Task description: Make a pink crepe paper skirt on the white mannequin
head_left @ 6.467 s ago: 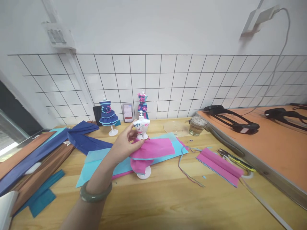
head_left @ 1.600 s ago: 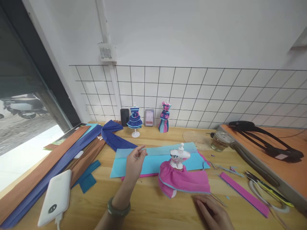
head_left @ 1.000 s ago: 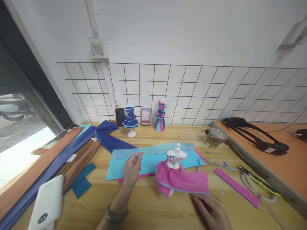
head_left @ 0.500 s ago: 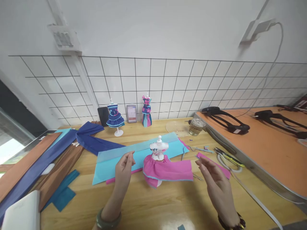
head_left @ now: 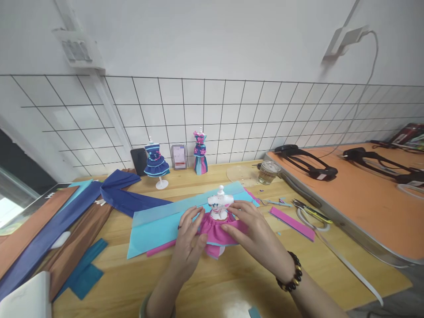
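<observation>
A small white mannequin stands in the middle of the wooden table and wears a pink crepe-paper skirt. My left hand presses the skirt's left side with its fingers spread. My right hand lies over the skirt's right side, fingertips at the mannequin's waist. Under the mannequin lies a light blue paper sheet with a pink strip at its front edge.
Two dressed mannequins, a dark blue one and a pink-and-blue one, stand by the tiled wall. A glass jar, a pink paper strip, scissors, dark blue paper and brown sheets surround the work. An orange board lies right.
Both hands, held apart in the air half a second ago, have come down onto the pink skirt. The skirt's loose right flap is now folded in under my right hand.
</observation>
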Demonstrator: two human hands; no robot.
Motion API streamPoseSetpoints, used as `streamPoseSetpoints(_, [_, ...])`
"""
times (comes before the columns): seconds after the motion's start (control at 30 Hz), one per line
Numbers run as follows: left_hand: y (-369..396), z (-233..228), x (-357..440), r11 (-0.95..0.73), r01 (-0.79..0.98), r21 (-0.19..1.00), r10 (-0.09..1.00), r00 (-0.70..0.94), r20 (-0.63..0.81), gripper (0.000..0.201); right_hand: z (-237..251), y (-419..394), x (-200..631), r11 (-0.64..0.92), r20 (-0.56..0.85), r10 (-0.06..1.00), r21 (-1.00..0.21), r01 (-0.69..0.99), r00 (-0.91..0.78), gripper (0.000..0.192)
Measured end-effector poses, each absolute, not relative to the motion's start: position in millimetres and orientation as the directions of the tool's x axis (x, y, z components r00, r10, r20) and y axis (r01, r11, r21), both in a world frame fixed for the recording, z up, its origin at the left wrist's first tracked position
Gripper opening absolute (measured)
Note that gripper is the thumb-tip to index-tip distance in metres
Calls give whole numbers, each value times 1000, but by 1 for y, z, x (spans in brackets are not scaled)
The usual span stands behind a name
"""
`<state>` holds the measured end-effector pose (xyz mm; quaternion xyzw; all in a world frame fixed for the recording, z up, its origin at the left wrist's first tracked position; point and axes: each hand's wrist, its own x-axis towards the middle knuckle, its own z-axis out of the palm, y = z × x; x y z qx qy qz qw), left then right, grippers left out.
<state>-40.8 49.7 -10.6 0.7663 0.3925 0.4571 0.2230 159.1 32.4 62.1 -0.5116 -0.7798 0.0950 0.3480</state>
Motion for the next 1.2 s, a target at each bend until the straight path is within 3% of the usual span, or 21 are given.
streamPoseSetpoints(0.17, [45, -7, -38, -580, 399, 711, 812, 356, 463, 48, 63, 34, 155, 470, 430, 865, -519, 714, -258, 20])
streamPoseSetpoints(0.47, [47, -9, -34, -571, 323, 755, 819, 290, 496, 46, 59, 38, 156, 525, 482, 836, -569, 633, -260, 17])
streamPoseSetpoints(0.6, [47, -6, -32, -542, 256, 800, 835, 267, 481, 44, 57, 41, 159, 506, 455, 857, -649, 569, -243, 19])
streamPoseSetpoints(0.73, [45, -4, -29, -485, 151, 861, 869, 191, 456, 38, 56, 41, 159, 484, 428, 873, -691, 537, -236, 22])
streamPoseSetpoints(0.97, [44, -6, -22, -357, -71, 932, 933, 27, 359, 22, 59, 38, 154, 531, 429, 847, -654, 539, -315, 26])
streamPoseSetpoints(1.1, [45, -4, -25, -329, -70, 942, 944, 13, 331, 22, 60, 41, 153, 541, 427, 841, -654, 529, -332, 26])
streamPoseSetpoints(1.2, [46, 1, -31, -327, 4, 945, 942, 83, 326, 29, 59, 47, 158, 509, 410, 861, -726, 463, -303, 25])
